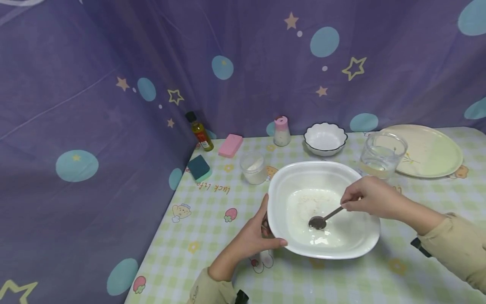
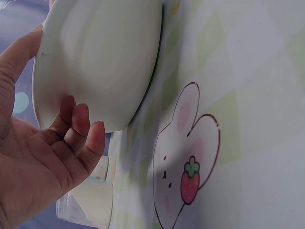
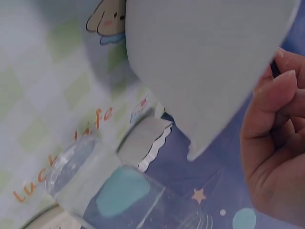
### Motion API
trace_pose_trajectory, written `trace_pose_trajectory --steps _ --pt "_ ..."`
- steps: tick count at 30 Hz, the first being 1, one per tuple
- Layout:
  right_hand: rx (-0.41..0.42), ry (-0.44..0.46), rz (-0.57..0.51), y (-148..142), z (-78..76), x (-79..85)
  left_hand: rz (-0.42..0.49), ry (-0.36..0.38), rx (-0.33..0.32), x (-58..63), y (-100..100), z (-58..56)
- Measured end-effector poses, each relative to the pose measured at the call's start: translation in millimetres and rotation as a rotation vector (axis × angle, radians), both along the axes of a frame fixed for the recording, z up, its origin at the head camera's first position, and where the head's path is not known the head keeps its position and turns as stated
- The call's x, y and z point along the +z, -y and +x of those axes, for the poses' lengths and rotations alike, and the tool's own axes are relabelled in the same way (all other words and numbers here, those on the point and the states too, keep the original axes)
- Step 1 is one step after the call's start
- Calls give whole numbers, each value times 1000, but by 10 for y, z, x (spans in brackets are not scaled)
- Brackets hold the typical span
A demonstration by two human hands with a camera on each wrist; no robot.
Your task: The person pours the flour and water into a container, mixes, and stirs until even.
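Note:
A large white basin (image 1: 279,185) sits in front of me on the checked tablecloth, with whitish liquid and pale grains in its bottom. At its left side my left hand (image 1: 248,236) grips it, thumb over the rim and fingers curled against the outer wall, as the left wrist view also shows. My right hand (image 1: 373,196) reaches over the right rim and pinches the handle of a dark spoon (image 1: 318,222). The spoon's bowl dips into the liquid near the middle. From the right wrist camera, the basin wall hides most of the spoon.
Behind the basin stand a clear tub of white powder (image 1: 253,169), a pink-capped shaker (image 1: 282,131), a scalloped white bowl (image 1: 325,139) and a glass of water (image 1: 382,155). An oval plate (image 1: 436,152) lies right; a sponge (image 1: 199,168), pink block (image 1: 230,145) and oil bottle (image 1: 201,133) left.

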State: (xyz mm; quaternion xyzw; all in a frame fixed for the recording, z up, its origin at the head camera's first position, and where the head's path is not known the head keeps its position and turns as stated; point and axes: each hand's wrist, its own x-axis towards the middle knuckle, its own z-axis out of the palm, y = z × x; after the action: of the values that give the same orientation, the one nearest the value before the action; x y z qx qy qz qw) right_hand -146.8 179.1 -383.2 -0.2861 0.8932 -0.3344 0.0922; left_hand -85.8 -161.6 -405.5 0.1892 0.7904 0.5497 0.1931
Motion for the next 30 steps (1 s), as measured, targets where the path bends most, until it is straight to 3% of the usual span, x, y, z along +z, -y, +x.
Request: trace_pose_trajectory --steps 4,12,23,30 --pt "2 -73 -18 75 3 -49 9 4 2 -23 -2 -4" --pt "-26 -91 -56 210 -14 -133 12 15 4 -29 -8 -8" --pt "-66 -247 -87 313 -30 -200 4 -2 7 -30 -9 -1" --pt "-123 -265 -61 299 -75 -208 79 -2 -46 -63 -6 -17"
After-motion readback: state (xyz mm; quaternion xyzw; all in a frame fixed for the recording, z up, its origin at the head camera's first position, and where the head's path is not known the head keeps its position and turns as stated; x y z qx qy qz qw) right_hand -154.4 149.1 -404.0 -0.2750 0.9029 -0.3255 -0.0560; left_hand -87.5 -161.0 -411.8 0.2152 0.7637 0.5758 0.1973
